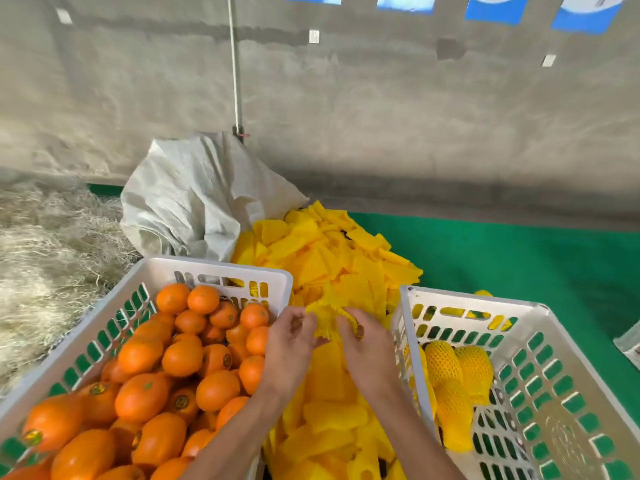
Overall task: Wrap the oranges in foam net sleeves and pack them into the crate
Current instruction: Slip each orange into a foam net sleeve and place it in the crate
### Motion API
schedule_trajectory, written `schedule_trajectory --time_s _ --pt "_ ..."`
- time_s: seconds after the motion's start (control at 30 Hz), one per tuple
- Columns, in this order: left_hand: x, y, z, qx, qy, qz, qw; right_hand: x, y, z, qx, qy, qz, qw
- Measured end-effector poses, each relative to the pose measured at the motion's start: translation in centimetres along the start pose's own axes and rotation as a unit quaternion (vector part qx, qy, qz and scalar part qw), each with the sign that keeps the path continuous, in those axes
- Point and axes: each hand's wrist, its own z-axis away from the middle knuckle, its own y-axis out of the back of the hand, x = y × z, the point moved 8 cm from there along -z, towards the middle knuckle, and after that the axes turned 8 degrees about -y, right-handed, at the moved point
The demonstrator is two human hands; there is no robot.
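Between two white crates, my left hand (292, 337) and my right hand (363, 341) pinch one yellow foam net sleeve (327, 315) from either side, just above a long pile of loose yellow sleeves (332, 258). The left crate (221, 268) is heaped with several bare oranges (180, 358). In the right crate (485, 301), three sleeve-wrapped oranges (450, 386) lie against the near-left wall; the rest of its floor is bare. No orange shows inside the held sleeve.
A crumpled grey woven sack (194, 199) sits behind the left crate by a white pole (235, 64). Dry straw (45, 258) covers the ground at left, green matting (519, 258) at right. A concrete wall stands behind.
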Motion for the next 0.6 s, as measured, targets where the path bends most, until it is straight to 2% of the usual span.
schedule_trajectory --time_s 0.07,0.1,0.13,0.2,0.23,0.27,0.3,0.37,0.43,0.53,0.6 --pt "0.0 0.2 0.1 0.011 0.012 -0.026 1.000 1.8 -0.9 -0.1 -0.043 -0.079 -0.080 0.993" --pt "0.0 0.2 0.0 0.014 0.021 -0.024 0.999 2.7 -1.3 -0.2 -0.059 -0.134 -0.170 0.974" --pt "-0.1 0.1 -0.1 0.018 0.032 -0.004 0.999 3.3 -1.7 -0.2 -0.080 -0.186 -0.288 0.936" --pt "-0.3 0.2 -0.6 0.039 0.060 0.056 0.996 3.3 -2.6 0.0 -0.133 -0.270 -0.498 0.813" --pt "-0.5 0.3 -0.8 0.048 0.084 0.086 0.992 3.1 -2.8 0.2 -0.152 -0.301 -0.553 0.762" --pt "-0.8 0.1 -1.0 0.041 0.116 0.123 0.985 2.9 -3.0 0.3 -0.168 -0.320 -0.582 0.728" --pt "-1.0 -0.4 -1.0 0.016 0.153 0.173 0.973 2.7 -3.2 0.4 -0.181 -0.329 -0.593 0.712" --pt "-1.1 -1.7 -0.4 -0.049 0.215 0.272 0.937 2.4 -3.8 0.8 -0.203 -0.342 -0.579 0.711" --pt "-1.2 -2.4 0.0 -0.091 0.249 0.284 0.921 2.3 -4.1 1.1 -0.208 -0.351 -0.539 0.737" --pt "-1.0 -1.8 -0.3 -0.118 0.234 0.193 0.945 3.2 -3.8 0.8 -0.173 -0.351 -0.491 0.778" --pt "0.1 0.5 -1.8 -0.104 0.152 0.087 0.979 4.5 -3.1 0.4 -0.126 -0.356 -0.455 0.806"
